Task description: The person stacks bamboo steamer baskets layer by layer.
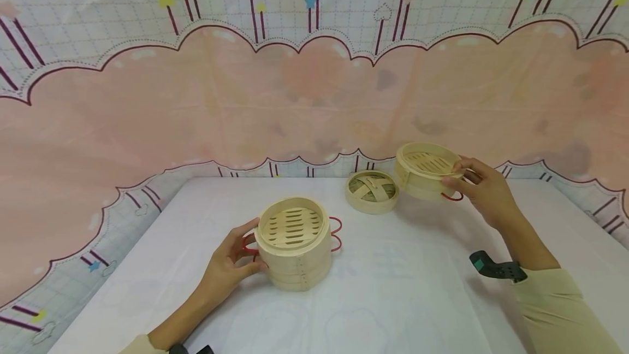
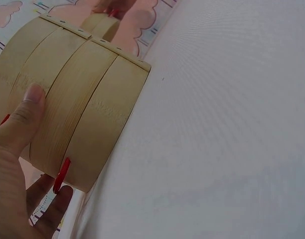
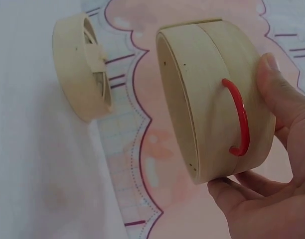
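Two stacked bamboo steamer baskets (image 1: 302,266) with slotted tops and red side handles stand on the white table. My left hand (image 1: 228,258) grips the stack at its left side, thumb across the front wall and fingers behind, beside a red handle (image 2: 62,175). My right hand (image 1: 484,187) holds a single bamboo steamer basket (image 1: 425,179) by its right rim, raised above the table at the back right. In the right wrist view its red handle (image 3: 238,117) faces the camera between thumb and fingers. The woven bamboo lid (image 1: 372,201) lies just left of the raised basket.
The white table (image 1: 393,299) reaches back to a patterned cloth backdrop (image 1: 295,102) with pink clouds. A dark strap (image 1: 497,267) is around my right wrist at the sleeve cuff.
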`<action>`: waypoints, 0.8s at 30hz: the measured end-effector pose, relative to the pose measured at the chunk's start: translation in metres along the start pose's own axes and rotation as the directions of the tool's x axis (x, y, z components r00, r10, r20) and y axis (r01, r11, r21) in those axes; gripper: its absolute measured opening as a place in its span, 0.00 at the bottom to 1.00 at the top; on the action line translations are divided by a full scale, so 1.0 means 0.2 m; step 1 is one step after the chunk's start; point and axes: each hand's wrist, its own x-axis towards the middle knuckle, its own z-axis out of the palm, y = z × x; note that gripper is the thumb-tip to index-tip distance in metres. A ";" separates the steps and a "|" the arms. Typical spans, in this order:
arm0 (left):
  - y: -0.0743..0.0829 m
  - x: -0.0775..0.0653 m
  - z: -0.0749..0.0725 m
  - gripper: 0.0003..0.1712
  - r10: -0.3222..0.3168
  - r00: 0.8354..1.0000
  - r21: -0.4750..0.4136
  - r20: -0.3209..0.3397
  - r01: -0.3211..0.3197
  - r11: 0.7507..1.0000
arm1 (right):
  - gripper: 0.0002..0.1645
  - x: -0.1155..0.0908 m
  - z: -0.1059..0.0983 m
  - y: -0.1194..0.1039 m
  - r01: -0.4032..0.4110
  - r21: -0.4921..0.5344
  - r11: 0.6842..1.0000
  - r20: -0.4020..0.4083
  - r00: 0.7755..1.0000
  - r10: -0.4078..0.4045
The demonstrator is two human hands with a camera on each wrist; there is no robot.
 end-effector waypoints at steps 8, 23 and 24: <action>-0.01 0.00 0.00 0.49 0.018 1.000 0.011 -0.003 -0.018 1.000 | 0.23 -0.01 0.04 -0.06 0.040 -0.013 0.999 0.002 0.999 -0.040; 0.00 0.01 0.00 0.49 0.019 1.000 0.017 -0.003 -0.019 1.000 | 0.23 0.04 0.13 -0.15 0.081 0.070 0.994 0.038 0.996 -0.084; 0.00 0.01 -0.01 0.49 0.016 1.000 0.020 -0.004 -0.016 1.000 | 0.22 0.04 0.14 -0.15 0.090 0.074 0.993 0.040 0.995 -0.094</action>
